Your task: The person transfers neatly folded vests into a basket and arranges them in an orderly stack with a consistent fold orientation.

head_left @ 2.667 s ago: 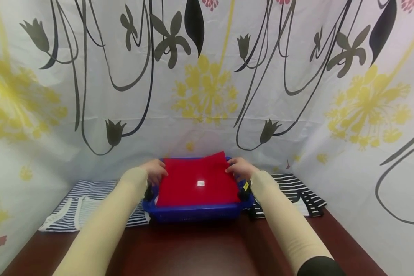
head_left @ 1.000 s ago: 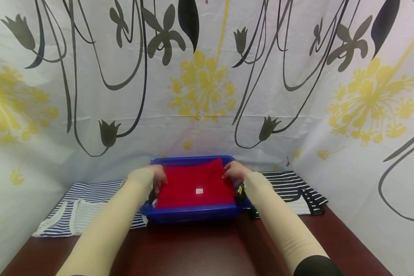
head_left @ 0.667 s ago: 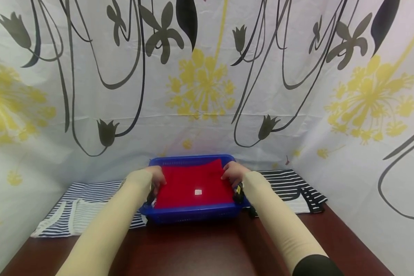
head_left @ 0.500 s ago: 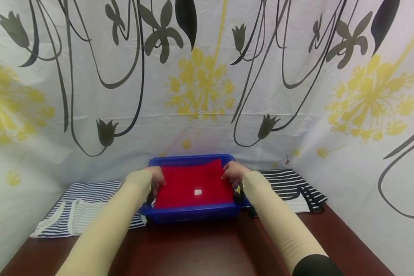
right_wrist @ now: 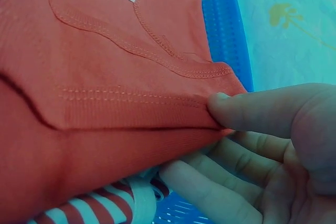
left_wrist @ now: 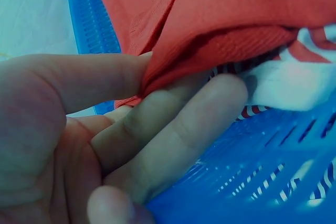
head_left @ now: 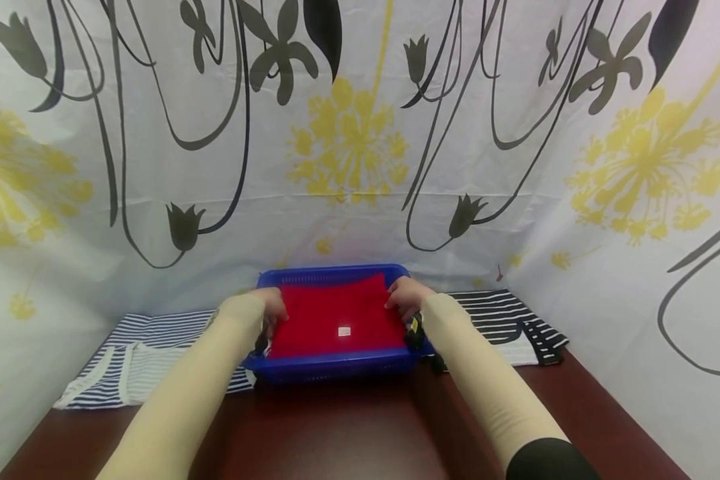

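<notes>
In the head view a folded red shirt with a small white label lies within a blue plastic basket. My left hand pinches its left edge; in the left wrist view the thumb is on top of the cloth and fingers of that hand are tucked beneath. At the opposite edge my right hand pinches the shirt. The right wrist view has that thumb above the hem, with the other fingers underneath. Striped cloth shows below the red shirt, mostly hidden by it.
A blue-and-white striped garment lies left of the basket, partly behind the left forearm. To the right lies a black-and-white striped garment. The dark red tabletop runs back to a flower-patterned curtain.
Since the oldest frame the hands and red shirt have come down and slightly nearer, showing more of the basket's back rim. Over the last second the hands keep their grip, almost still.
</notes>
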The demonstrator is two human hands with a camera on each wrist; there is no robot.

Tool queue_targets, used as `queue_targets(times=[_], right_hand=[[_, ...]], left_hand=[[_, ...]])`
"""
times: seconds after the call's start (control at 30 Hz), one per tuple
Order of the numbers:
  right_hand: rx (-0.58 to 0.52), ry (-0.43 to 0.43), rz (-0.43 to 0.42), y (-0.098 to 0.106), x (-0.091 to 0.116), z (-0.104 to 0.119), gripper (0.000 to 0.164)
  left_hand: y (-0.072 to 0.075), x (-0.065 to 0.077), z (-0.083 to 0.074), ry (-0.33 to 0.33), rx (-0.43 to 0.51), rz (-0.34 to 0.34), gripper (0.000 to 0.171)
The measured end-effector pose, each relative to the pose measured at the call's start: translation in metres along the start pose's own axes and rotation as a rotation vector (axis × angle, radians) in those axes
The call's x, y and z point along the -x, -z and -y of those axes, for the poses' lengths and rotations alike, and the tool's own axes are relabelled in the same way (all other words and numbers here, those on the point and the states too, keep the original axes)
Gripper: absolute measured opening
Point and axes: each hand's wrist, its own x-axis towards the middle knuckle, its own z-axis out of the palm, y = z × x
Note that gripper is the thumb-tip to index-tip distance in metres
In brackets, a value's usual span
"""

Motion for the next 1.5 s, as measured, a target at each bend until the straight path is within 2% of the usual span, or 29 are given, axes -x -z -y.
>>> queue_targets(times=[0.47, 0.67, 0.83, 1.1, 1.17, 1.33, 1.5], right_hand=[[0.009, -0.012, -0.001, -0.0018, 0.0041, -0.0012, 0.051], [0.014, -0.002, 0.003, -0.0023, 0.004, -0.0005, 0.053], [0.02, -0.001, 0.002, -0.0024, 0.004, 0.0011, 0.053], [0.018, -0.003, -0.003, -0.0017, 0.0036, 0.0015, 0.052], [0.022, -0.001, -0.003, -0.0013, 0.0028, 0.001, 0.046], [0.036, 0.009, -0.002, -0.0008, 0.0026, 0.0009, 0.015], [0.031, 0.011, 0.005, -0.0005, 0.0038, 0.001, 0.016]], left_hand=[[-0.0062, 0.0003, 0.0003, 0.014, 0.001, -0.005, 0.011], [-0.0069, -0.0001, 0.0015, 0.014, -0.037, -0.008, 0.011], [-0.0069, 0.0021, 0.0002, 0.022, -0.022, -0.018, 0.01], [-0.0066, -0.0025, 0.0019, 0.038, -0.022, -0.027, 0.014], [-0.0068, -0.0006, 0.0013, 0.036, -0.017, -0.025, 0.018], [-0.0076, 0.0025, 0.0003, 0.021, -0.021, -0.018, 0.014], [-0.0078, 0.0008, 0.0008, 0.022, -0.032, -0.019, 0.009]])
